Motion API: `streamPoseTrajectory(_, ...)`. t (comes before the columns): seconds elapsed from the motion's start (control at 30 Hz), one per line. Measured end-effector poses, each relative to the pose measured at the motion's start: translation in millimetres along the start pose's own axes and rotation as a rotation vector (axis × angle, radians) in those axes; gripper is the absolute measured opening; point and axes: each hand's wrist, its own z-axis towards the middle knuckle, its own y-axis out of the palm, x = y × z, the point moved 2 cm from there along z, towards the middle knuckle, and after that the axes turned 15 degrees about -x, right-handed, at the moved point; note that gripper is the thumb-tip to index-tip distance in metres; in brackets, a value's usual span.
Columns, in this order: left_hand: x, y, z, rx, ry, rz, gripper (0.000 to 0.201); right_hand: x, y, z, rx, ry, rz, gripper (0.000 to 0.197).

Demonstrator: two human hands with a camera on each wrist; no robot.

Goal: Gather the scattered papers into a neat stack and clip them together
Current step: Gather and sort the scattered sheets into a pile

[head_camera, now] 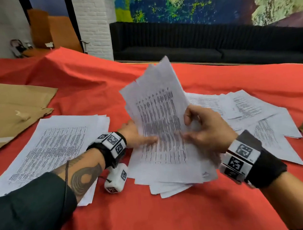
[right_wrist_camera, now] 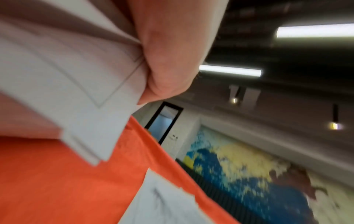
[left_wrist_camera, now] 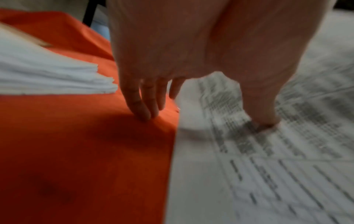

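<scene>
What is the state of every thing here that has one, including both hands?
Sheaf: raised, fanned unevenly, held by both hands.
Left stack: flat on cloth, roughly squared.
Right papers: scattered, overlapping.
Left hand: pinches sheaf.
Right hand: grips sheaf's edge.

Red cloth [head_camera: 172, 217], b/w printed papers [head_camera: 158, 118]

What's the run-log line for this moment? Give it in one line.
stage: gathering | left hand: holds sheaf left edge | right hand: pinches right edge | stack: left on cloth | loose sheets: right | clip: not in view
</scene>
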Motion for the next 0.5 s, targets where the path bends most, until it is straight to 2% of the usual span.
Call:
streamPoseTrajectory(0.03,2,-1,-1,0.012,0.081,-0.197,0.122,-10,-10,-8,0.03,-0.058,-0.016,0.046)
streamPoseTrajectory(0.1,11,-3,-6,-0.029,0.353,-0.738,0.092,-21,-32,-21,0.129,-0.158,0.038,0.045)
streamPoseTrajectory(0.13,17,-7,-9,-0.07,0.444,-0.96,0.082,-22,-41,-24,0.186,-0.191,0.079,0.044)
streamPoseTrajectory(0.17,23,-13,-9,-0.093,0.512,-1.084,0.08,-22,-49,-26,0.237,-0.205,0.112,0.045)
streamPoseTrajectory(0.23,46,-28,-20,0.003,0.616,-1.114,0.067,-18,-59,-28,0.329,-0.188,0.191,0.06)
streamPoseTrajectory(0.3,73,-48,-36,0.193,0.707,-0.956,0.034,-13,-67,-29,0.459,-0.177,0.303,0.078)
streamPoseTrajectory(0.33,88,-59,-47,0.298,0.751,-0.84,0.018,-11,-74,-27,0.55,-0.183,0.34,0.083)
streamPoseTrajectory(0.37,102,-70,-59,0.41,0.78,-0.732,0.01,-11,-84,-24,0.641,-0.191,0.37,0.084)
streamPoseTrajectory(0.43,124,-86,-77,0.594,0.784,-0.594,0.011,-15,-106,-14,0.765,-0.233,0.462,0.072)
streamPoseTrajectory(0.5,136,-93,-84,0.681,0.797,-0.558,0.023,-20,-121,-5,0.805,-0.287,0.464,0.053)
